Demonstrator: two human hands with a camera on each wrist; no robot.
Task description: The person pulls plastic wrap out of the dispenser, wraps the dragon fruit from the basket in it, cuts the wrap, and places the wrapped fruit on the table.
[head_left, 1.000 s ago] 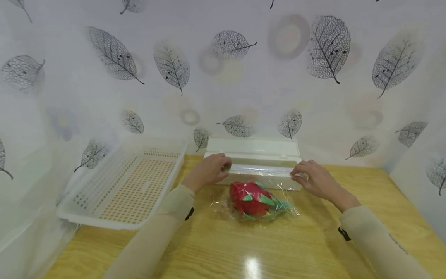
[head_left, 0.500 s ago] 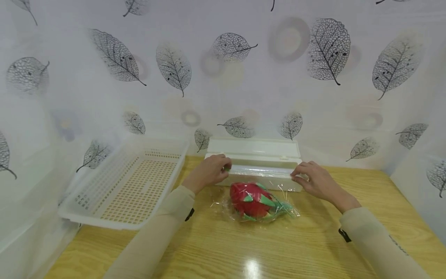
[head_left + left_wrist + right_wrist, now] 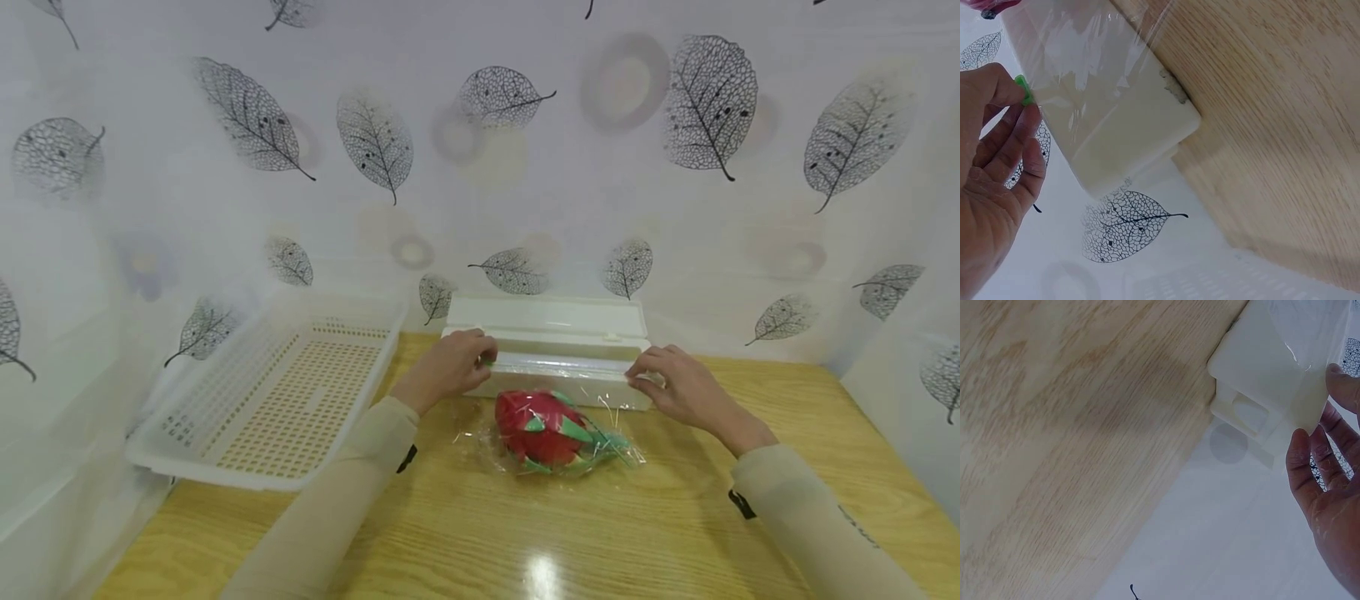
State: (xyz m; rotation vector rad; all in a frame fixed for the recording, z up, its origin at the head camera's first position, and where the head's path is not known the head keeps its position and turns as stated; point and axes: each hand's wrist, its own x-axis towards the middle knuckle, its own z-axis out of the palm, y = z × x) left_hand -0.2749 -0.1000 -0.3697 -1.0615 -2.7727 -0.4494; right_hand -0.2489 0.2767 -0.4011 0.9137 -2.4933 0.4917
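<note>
A long white cling film dispenser point(image 3: 547, 317) stands at the back of the table, lid raised, with clear film drawn over its front wall. In the left wrist view, my left hand point(image 3: 997, 150) pinches a small green slider point(image 3: 1024, 90) between thumb and finger at the dispenser's upper edge. At the opposite end my right hand point(image 3: 686, 396) grips the dispenser's front edge, thumb on the film-covered wall and fingers around the end. Just in front lies a red dragon fruit point(image 3: 536, 429) with green scales, loosely covered by clear film point(image 3: 633, 454).
A white perforated plastic basket point(image 3: 345, 454) stands on the left of the wooden table point(image 3: 480, 533). Behind everything hangs a pale curtain point(image 3: 525, 183) printed with leaves, which also runs along both sides.
Both hands keep their places at the dispenser, and the dragon fruit lies where it was. Only the head view has shifted slightly.
</note>
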